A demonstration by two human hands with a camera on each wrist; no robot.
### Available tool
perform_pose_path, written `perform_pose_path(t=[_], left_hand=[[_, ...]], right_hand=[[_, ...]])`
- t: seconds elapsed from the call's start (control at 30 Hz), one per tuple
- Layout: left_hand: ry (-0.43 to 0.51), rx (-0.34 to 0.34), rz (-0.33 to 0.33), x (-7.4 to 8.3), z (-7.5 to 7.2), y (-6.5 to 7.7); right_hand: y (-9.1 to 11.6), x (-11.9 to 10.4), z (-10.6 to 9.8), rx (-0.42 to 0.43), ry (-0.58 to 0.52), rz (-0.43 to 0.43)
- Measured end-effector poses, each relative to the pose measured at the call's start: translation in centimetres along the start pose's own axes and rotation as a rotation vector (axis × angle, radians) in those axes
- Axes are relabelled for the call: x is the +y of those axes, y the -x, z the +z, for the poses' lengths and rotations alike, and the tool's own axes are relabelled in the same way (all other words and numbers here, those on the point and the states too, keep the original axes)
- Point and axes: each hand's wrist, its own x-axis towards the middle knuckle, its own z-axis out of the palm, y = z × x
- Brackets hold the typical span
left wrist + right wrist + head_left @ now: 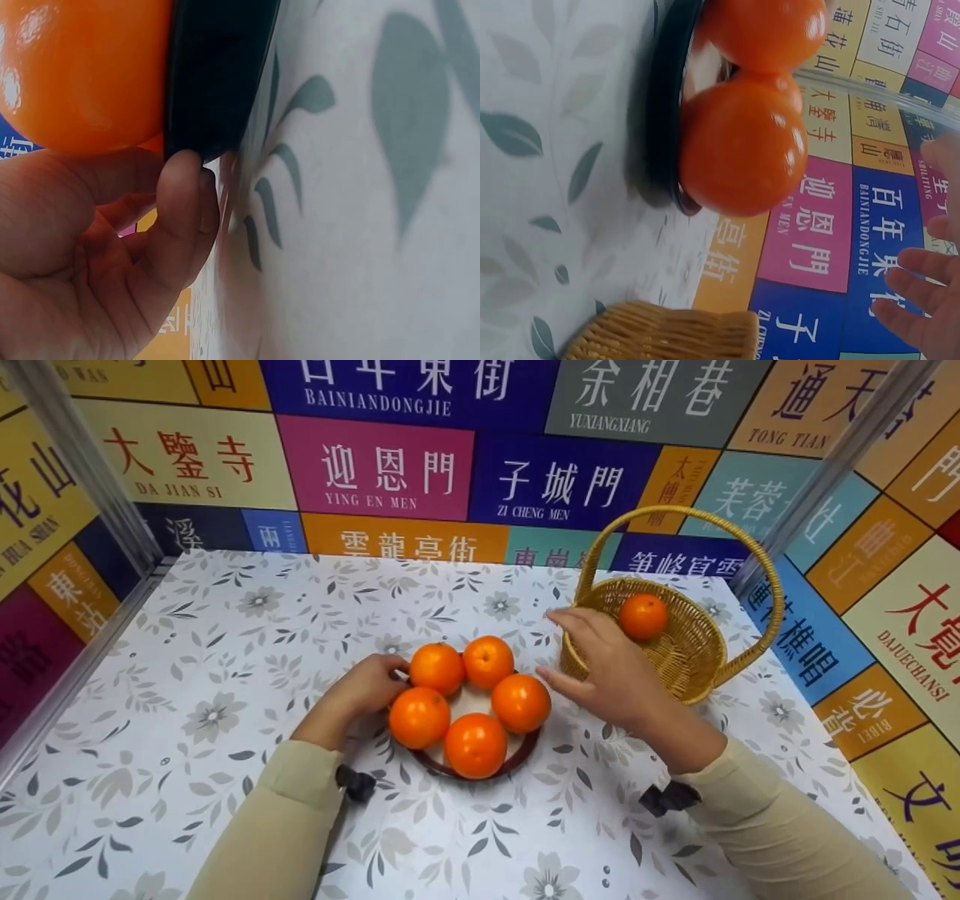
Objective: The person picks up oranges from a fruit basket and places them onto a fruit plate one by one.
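Note:
Several oranges (475, 745) form a ring on a round plate with a dark red-brown rim (517, 761). My left hand (371, 684) pinches the plate's left edge; in the left wrist view its thumb and fingers meet at the dark rim (217, 75), just beside an orange (82, 75). Between the plate and a wicker basket (679, 664), my right hand (619, 679) hovers with fingers spread, holding nothing. One orange (643, 616) lies inside the basket. The right wrist view shows the spread fingers (919, 262) away from the plated oranges (742, 146).
The basket's tall arched handle (772, 585) rises on the right. A floral-patterned cloth (217, 716) covers the table. Colourful panels with place names (375, 469) wall in the back and sides, with metal posts (832, 457) at the corners.

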Motion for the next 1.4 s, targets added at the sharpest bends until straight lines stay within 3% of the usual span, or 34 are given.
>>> perform_pose_path(t=[0.37, 0.6, 0.97, 1.4], left_hand=[[-0.013, 0.013, 0.019, -0.1, -0.1, 0.0], [-0.001, 0.006, 0.008, 0.0, -0.1, 0.2], [0.003, 0.004, 0.004, 0.1, -0.3, 0.3], [0.017, 0.006, -0.006, 0.1, 0.1, 0.1]], right_hand=[[-2.3, 3.2, -1.5, -0.019, -0.04, 0.215], [-3.5, 5.5, -2.5, -0.039, -0.04, 0.299], [-6.4, 9.8, -4.2, -0.24, -0.035, 0.481], [-7.8, 13.8, -4.7, -0.327, -0.07, 0.727]])
